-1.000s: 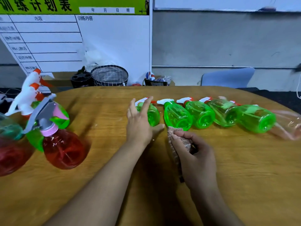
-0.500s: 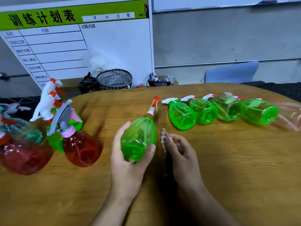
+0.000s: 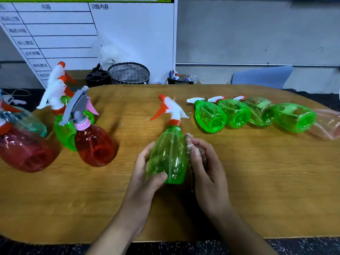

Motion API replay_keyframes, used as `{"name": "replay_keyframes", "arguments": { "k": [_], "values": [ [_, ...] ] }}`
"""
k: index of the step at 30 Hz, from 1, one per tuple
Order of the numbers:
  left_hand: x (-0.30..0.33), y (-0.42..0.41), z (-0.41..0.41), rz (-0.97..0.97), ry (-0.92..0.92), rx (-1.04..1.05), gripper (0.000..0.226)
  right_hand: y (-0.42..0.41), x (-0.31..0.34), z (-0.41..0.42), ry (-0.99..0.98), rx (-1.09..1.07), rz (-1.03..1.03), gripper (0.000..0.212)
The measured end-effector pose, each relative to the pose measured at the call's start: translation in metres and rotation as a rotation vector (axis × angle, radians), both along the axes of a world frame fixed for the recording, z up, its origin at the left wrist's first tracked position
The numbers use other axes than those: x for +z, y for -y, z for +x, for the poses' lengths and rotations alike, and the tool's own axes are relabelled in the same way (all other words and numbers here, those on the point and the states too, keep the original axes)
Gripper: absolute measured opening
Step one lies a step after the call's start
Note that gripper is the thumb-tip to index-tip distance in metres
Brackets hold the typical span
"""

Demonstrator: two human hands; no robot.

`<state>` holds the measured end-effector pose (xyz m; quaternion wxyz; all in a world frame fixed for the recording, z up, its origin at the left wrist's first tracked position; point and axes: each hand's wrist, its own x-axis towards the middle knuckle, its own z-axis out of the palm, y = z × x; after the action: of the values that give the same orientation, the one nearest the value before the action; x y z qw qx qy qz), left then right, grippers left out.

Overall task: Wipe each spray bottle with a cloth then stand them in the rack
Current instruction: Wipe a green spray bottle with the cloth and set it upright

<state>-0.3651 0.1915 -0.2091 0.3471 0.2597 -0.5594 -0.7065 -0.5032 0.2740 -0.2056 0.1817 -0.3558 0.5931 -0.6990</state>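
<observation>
We see left hand [image 3: 147,173] fingers curled round green bottle [image 3: 169,155], upright above worktop [image 3: 257,181]. Right hand [image 3: 206,166] fingers pinch cloth [image 3: 188,142], pressed on bottle's right side. Four green bottles [image 3: 237,113] lying beyond right fingers; upright bottles [image 3: 93,142] left of left fingers.

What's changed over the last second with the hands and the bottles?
The left hand took the end green bottle from the lying row, drew it nearer and stood it upright. The right hand brought the cloth against its side. Four green bottles stay lying.
</observation>
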Motion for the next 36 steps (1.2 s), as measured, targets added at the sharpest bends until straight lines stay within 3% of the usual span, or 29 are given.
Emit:
{"name": "replay_keyframes", "arguments": {
  "k": [4, 10, 15, 24, 28, 32, 36],
  "values": [
    [0.003, -0.005, -0.004, 0.065, -0.060, -0.021, 0.082, -0.001, -0.003, -0.005, -0.139, -0.014, 0.046, 0.028],
    [-0.007, -0.001, -0.005, -0.028, -0.043, -0.057, 0.074, 0.004, 0.022, -0.017, -0.360, -0.106, -0.066, 0.031],
    [-0.013, -0.003, -0.006, -0.131, -0.015, -0.073, 0.065, 0.005, 0.023, -0.017, -0.597, -0.128, 0.145, 0.034],
    [0.008, -0.007, -0.005, 0.091, -0.121, -0.048, 0.065, -0.025, 0.010, 0.011, -1.080, 0.154, 0.015, 0.027],
    [0.006, -0.009, -0.003, 0.039, -0.073, -0.053, 0.069, -0.026, 0.021, 0.006, -0.823, 0.040, -0.030, 0.029],
    [0.000, -0.008, -0.002, -0.112, 0.015, -0.092, 0.079, -0.013, 0.026, -0.015, -0.546, -0.146, 0.062, 0.033],
    [-0.005, -0.008, -0.005, -0.168, 0.038, -0.104, 0.082, -0.012, 0.019, -0.009, -0.703, -0.160, 0.185, 0.034]
  ]
}}
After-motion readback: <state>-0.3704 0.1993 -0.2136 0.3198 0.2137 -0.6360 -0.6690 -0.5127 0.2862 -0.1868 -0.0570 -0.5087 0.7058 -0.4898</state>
